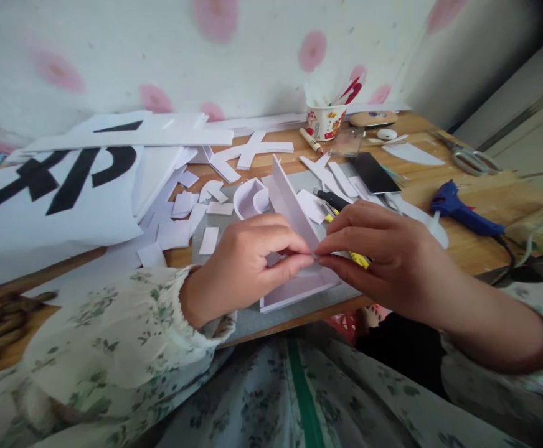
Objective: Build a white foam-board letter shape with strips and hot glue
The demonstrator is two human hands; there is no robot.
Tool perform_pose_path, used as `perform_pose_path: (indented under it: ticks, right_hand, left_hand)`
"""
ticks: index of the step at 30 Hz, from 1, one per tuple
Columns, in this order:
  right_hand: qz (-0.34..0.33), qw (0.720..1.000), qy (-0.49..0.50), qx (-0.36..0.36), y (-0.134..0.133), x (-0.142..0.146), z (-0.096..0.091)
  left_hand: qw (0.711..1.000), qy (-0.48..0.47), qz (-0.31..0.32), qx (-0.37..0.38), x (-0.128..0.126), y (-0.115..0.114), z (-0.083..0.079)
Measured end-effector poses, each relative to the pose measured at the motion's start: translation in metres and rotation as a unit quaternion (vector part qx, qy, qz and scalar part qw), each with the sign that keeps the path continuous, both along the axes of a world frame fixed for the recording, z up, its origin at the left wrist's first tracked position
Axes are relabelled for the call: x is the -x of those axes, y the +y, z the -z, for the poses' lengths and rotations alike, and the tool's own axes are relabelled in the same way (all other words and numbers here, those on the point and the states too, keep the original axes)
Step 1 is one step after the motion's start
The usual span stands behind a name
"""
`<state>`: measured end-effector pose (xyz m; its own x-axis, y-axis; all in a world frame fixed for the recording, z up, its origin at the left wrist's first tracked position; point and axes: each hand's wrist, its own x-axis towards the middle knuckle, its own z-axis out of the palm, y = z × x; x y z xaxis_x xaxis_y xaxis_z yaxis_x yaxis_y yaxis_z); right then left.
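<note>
My left hand [257, 258] and my right hand [383, 249] meet fingertip to fingertip, both closed in a pinch. Whatever lies between the fingers is too small or too hidden to make out. Just beneath them sits a white foam-board shape with upright walls [294, 199], partly covered by my hands. Behind my left hand stands a small curved white piece [248, 198]. Beside my right hand, a yellow and black utility knife [359, 259] lies partly hidden.
White board scraps [173, 233] and printed black-letter sheets [66, 205] spread over the left. A blue glue gun [467, 211], scissors [472, 160] and a black phone [374, 173] lie on the right. A paper cup [325, 121] stands at the back, near the wall.
</note>
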<state>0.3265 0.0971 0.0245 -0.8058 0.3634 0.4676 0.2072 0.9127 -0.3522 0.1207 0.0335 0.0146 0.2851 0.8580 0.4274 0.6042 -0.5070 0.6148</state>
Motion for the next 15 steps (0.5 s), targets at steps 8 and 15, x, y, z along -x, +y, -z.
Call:
perform_pose_path:
  ticks: [8,15]
  right_hand:
    - [-0.005,0.998,-0.059,0.031,0.001,0.004,0.012]
    - [-0.02,0.995,-0.076,0.054,0.002,0.007,0.017]
  left_hand:
    - [0.994,-0.01,-0.082,0.065,0.024,-0.002,0.013]
    - [0.996,0.013,-0.071,0.054,0.026,-0.002,0.024]
